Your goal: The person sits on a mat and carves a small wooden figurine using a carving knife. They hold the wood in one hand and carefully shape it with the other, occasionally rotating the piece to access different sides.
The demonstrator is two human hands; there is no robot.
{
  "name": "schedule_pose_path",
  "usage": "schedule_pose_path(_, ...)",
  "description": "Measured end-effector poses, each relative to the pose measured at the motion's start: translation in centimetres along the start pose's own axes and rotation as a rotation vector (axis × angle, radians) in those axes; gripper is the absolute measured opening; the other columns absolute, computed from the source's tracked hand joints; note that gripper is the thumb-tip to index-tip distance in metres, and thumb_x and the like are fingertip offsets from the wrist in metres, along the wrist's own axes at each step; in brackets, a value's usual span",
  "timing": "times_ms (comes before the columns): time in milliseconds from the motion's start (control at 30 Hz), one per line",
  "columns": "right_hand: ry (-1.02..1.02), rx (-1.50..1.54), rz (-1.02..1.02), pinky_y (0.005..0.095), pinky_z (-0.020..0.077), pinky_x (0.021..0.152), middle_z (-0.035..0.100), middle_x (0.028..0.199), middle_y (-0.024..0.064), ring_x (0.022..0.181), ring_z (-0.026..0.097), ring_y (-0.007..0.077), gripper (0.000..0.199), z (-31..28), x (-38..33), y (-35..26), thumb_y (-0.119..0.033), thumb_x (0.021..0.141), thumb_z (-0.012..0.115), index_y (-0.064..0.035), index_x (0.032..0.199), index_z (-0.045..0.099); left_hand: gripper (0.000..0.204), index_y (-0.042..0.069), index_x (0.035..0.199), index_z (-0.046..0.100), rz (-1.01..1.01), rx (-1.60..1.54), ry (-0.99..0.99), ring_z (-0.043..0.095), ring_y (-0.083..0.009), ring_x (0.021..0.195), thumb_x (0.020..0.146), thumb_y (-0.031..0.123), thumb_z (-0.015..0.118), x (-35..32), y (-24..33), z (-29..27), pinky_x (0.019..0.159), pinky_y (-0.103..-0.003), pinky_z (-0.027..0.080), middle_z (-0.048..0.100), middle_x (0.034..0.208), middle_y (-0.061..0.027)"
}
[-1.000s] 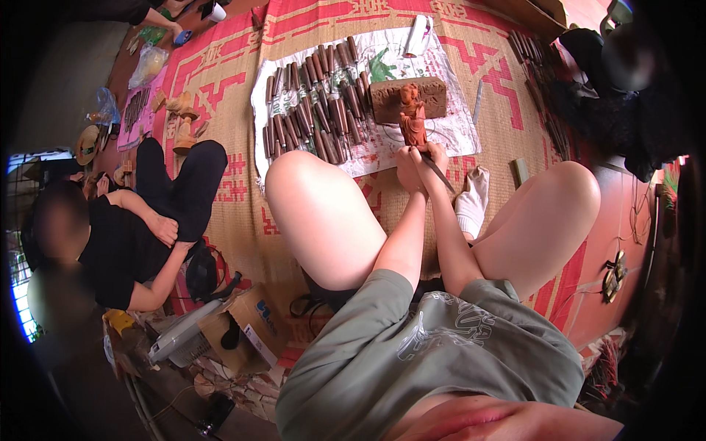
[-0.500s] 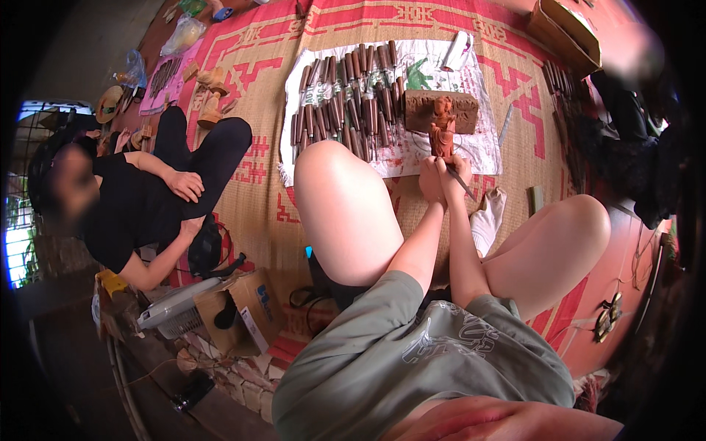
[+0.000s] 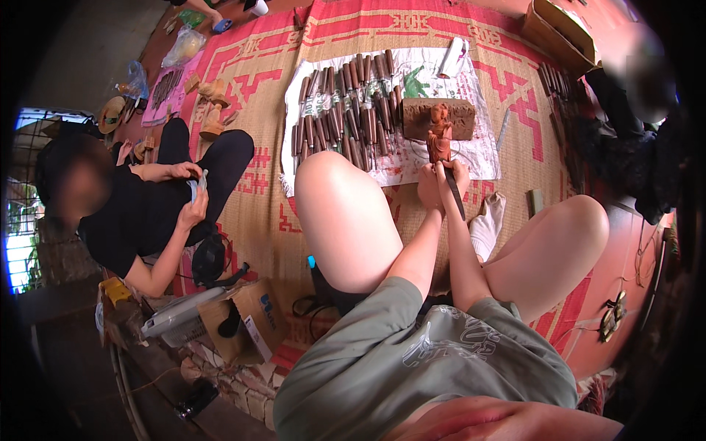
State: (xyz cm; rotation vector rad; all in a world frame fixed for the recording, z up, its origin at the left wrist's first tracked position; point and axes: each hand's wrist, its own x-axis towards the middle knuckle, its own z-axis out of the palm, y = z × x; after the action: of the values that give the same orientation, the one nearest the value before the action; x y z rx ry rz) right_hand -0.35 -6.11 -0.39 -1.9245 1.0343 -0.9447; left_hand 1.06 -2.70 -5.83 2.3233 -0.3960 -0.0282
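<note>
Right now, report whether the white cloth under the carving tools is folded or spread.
Spread: the white cloth lies open on the woven mat, carrying rows of wooden-handled carving tools and a brown block.

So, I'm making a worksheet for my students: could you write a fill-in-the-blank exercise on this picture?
In the picture, the carved figure is to the ____ of the brown-handled tools on the cloth.
That cloth is mainly ____.
The straw mat has a ____ pattern.

Missing words: right; white; red.

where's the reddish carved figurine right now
In the head view, the figurine is right of centre, toward the top, just above the hands and in front of the brown block.
</note>
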Motion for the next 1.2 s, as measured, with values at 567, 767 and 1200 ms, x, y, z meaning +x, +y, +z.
schedule_pose_path(567, 0.035, -0.002, 0.032, 0.0351, 0.0461, 0.068, 0.061, 0.072, 0.0120, 0.069, 0.055, 0.0270, 0.020, 0.0, -0.1, 0.6, -0.021, 0.073, 0.073, -0.0031, 0.074, 0.063, 0.028, 0.007, 0.104, 0.046, -0.063, -0.049, -0.060, 0.060, -0.0327, 0.085, 0.087, 0.028, 0.054, 0.2, 1.1, -1.4, 0.065, -0.041, 0.051, 0.055, 0.096, -0.0145)
schedule_pose_path(767, 0.090, 0.258, 0.132, 0.0359, 0.0463, 0.066, 0.062, 0.071, 0.0133, 0.068, 0.057, 0.0265, 0.020, 0.7, -0.4, 1.2, -0.022, 0.076, 0.072, -0.0031, 0.077, 0.065, 0.029, 0.007, 0.105, 0.046, -0.077, -0.052, -0.035, 0.059, -0.0329, 0.087, 0.087, 0.028, 0.055, 0.1, 1.4, -1.9, 0.067, -0.042, 0.050, 0.054, 0.097, -0.0145)
schedule_pose_path(1200, 0.080, 0.233, 0.091, 0.0363, 0.0476, 0.069, 0.063, 0.075, 0.0135, 0.072, 0.060, 0.0267, 0.021, 1.6, -0.6, 1.4, -0.022, 0.075, 0.073, -0.0031, 0.079, 0.065, 0.027, 0.005, 0.104, 0.044, 0.226, 0.119, 0.069, 0.056, -0.0301, 0.093, 0.084, 0.020, 0.054, 0.7, -1.2, 0.0, 0.068, -0.037, 0.052, 0.050, 0.098, -0.0135)
